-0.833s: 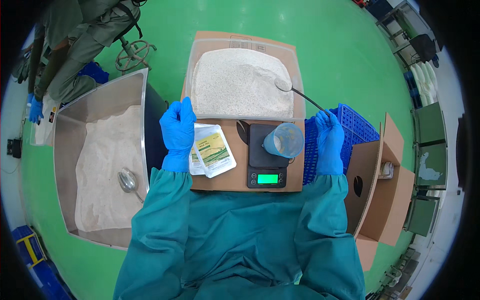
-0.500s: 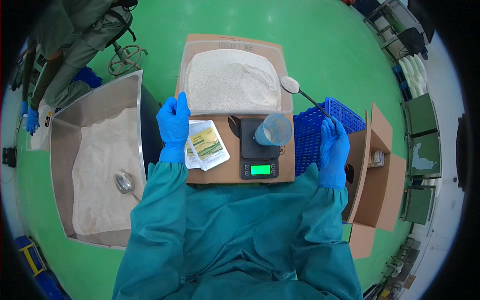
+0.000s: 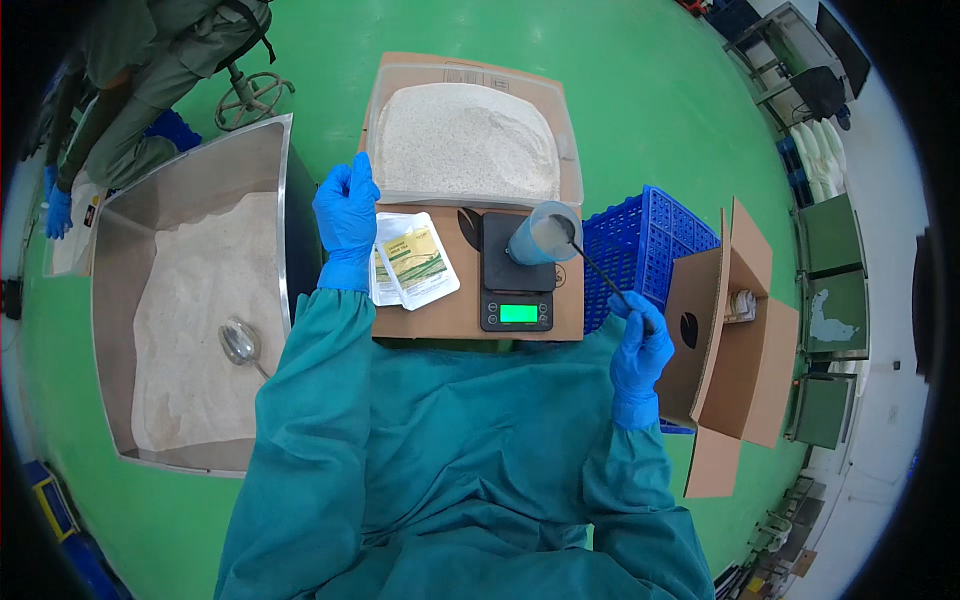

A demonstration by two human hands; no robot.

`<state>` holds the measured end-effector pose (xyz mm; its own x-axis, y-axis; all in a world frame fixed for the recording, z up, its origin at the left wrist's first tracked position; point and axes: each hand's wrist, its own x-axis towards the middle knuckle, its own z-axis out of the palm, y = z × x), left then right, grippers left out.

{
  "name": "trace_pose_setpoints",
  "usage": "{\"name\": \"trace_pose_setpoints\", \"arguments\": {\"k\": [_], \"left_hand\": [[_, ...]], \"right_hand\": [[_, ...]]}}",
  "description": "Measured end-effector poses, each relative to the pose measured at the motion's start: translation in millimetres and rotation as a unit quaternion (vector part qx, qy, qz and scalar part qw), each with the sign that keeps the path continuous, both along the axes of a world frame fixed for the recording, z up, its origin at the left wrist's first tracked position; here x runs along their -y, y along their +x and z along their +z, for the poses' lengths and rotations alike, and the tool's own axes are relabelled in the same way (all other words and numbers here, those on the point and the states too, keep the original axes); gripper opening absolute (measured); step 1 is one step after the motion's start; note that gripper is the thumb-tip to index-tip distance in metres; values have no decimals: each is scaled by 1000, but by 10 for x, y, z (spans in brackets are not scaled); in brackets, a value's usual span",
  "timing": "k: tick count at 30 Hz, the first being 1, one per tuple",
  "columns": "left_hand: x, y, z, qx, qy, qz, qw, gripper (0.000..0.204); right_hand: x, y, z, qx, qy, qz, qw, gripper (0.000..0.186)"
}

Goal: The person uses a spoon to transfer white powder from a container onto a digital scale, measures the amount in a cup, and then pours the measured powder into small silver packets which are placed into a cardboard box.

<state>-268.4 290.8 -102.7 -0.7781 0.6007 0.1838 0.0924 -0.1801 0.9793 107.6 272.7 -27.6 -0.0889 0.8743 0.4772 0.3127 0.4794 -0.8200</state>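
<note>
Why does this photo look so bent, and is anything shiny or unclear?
Head view: the fisheye lens bows the wall at right and leaves black corners; head view: the metal scoop gleams and the scale's screen glows green; head view: the spoon's tip is hard to make out at the cup.

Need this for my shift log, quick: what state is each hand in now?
Left hand: fingers curled closed near the tub; anything inside can't be told.
Right hand: closed, holding the dark-handled spoon at the cup.
</note>
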Motion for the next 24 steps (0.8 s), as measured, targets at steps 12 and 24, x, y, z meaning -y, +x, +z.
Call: {"name": "trace_pose_setpoints", "arguments": {"k": [12, 24], "left_hand": [[-27, -71, 34, 4, 8, 6, 1000, 44], [-45, -66, -9, -11, 17, -8, 1000, 43]], "right_hand": [[-266, -133, 384, -125, -27, -112, 985, 24], [-1753, -262, -282, -174, -92, -18, 980, 28]]}}
